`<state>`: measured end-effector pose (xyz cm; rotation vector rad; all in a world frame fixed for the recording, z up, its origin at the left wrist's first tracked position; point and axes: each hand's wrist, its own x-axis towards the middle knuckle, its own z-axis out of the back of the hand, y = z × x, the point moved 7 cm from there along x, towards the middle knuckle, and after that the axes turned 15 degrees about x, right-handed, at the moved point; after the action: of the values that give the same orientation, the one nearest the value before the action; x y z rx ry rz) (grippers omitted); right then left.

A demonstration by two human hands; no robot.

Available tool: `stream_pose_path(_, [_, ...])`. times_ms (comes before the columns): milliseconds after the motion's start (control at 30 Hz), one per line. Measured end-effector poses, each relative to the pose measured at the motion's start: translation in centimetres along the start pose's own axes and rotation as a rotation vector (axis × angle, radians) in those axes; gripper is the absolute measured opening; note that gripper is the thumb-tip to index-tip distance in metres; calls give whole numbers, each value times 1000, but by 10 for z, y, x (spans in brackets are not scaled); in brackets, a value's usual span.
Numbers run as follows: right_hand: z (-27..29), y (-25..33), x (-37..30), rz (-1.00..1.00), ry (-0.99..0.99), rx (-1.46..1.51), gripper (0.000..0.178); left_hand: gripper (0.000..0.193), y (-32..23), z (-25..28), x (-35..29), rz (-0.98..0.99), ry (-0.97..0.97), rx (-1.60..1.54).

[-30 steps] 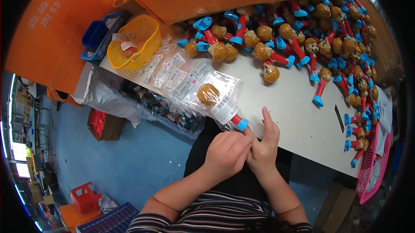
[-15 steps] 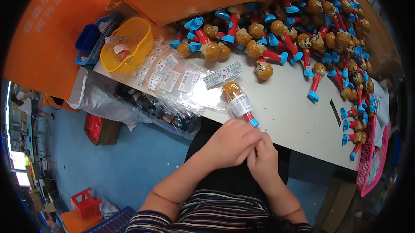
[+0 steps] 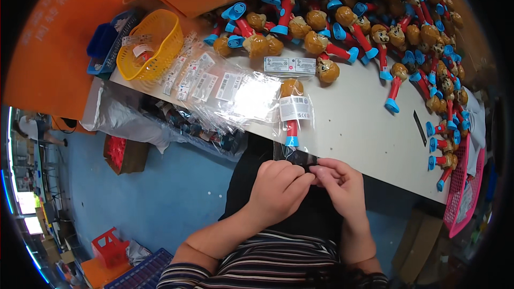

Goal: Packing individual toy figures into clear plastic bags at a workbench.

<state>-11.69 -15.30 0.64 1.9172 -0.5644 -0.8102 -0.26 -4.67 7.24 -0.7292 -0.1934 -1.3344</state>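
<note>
My left hand (image 3: 281, 188) and right hand (image 3: 342, 186) have their fingers pinched on the near end of the clear bag (image 3: 308, 138), at the edge of the table (image 3: 364, 133). Inside lies the figure (image 3: 292, 129), crossed by a white label (image 3: 295, 108) with small dark print. Beyond is a grey printed strip (image 3: 289, 66).

We counted one left hand (image 3: 278, 190) and one right hand (image 3: 345, 190). Just beyond the fingers (image 3: 295, 174) we had one bagged figure (image 3: 292, 129); farther beyond, one flat card (image 3: 289, 66) and over twenty loose figures (image 3: 382, 50). Well left of the fingers we saw one yellow basket (image 3: 168, 48); well right, one black strip (image 3: 420, 127) and one pink basket (image 3: 456, 215).
</note>
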Motion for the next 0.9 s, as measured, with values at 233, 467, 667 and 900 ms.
stream_pose_path(233, [-4,-15,11,-166,69,87,20,26,-4,-14,-6,125,11,175])
stream_pose_path(467, [-6,-8,10,-171,52,147,17,25,-8,-19,-5,93,-11,197])
stream_pose_path(667, [-3,-7,13,-182,37,187,15,17,-3,-25,-2,143,82,133])
stream_pose_path(900, [-4,-12,14,-191,11,221,14,20,1,-18,-4,155,43,23])
